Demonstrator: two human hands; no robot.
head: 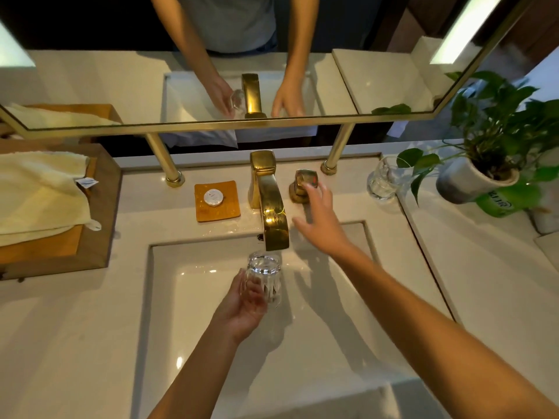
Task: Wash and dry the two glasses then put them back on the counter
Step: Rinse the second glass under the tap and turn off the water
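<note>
The task is at its beginning, as far as I can judge. The left hand holds the first glass over the sink, directly under the mouth of the golden faucet. Its fingers are curled round the side of the glass, and the glass stands nearly upright. The right hand is stretched toward the tap handle with its fingers straight and spread, and it holds nothing. Whether the fingertips already touch the handle or are just short of it, I cannot tell. I see no clear stream of water from the faucet, so I think the washing of this glass has not really started, or it is only at the rinsing step.

The second glass stands on the worktop to the right of the faucet, just beside the potted plant, and no hand is near it. It looks untouched.

The pale towel lies folded on the wooden tray at the left, well apart from both hands — the drying is not yet begun.

So nearly everything is left: to wash the first glass, dry it and put it down, and then the same for the second one.
</note>
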